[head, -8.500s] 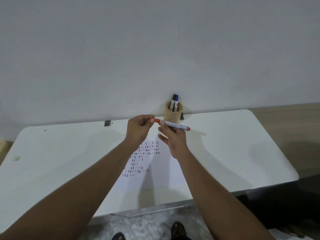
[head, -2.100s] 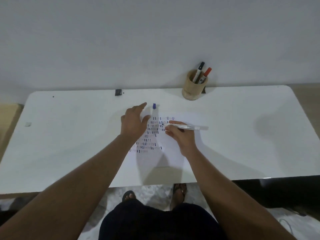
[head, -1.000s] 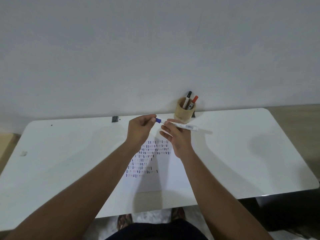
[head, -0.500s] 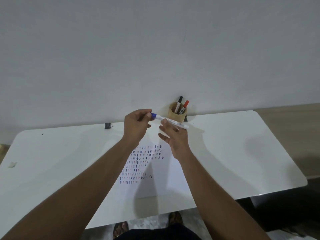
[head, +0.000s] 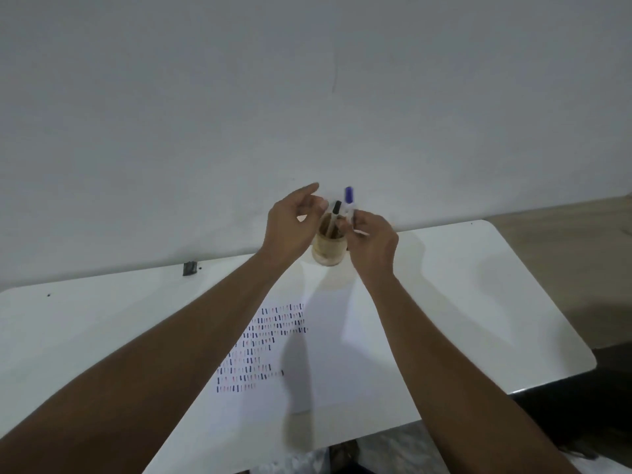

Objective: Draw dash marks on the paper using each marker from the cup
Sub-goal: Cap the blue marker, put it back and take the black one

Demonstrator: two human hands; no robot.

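Observation:
A round wooden cup (head: 327, 252) stands at the table's far edge by the wall. My right hand (head: 373, 239) holds the blue-capped marker (head: 349, 200) upright, cap up, just above the cup's right side. A black-capped marker (head: 336, 213) sticks out of the cup. My left hand (head: 289, 227) hovers at the cup's left side with loosely curled fingers and holds nothing; whether it touches the cup I cannot tell. The white paper (head: 328, 350) lies nearer me, with rows of short blue, red and dark dashes (head: 263, 347) on its left part.
The white table (head: 478, 302) has rounded corners and butts against a plain wall. A small black object (head: 190, 268) lies at the far edge to the left. Floor shows beyond the table's right end.
The blue cap is back on the marker and my left hand has let go. My right hand has turned the marker upright and carried it to the cup.

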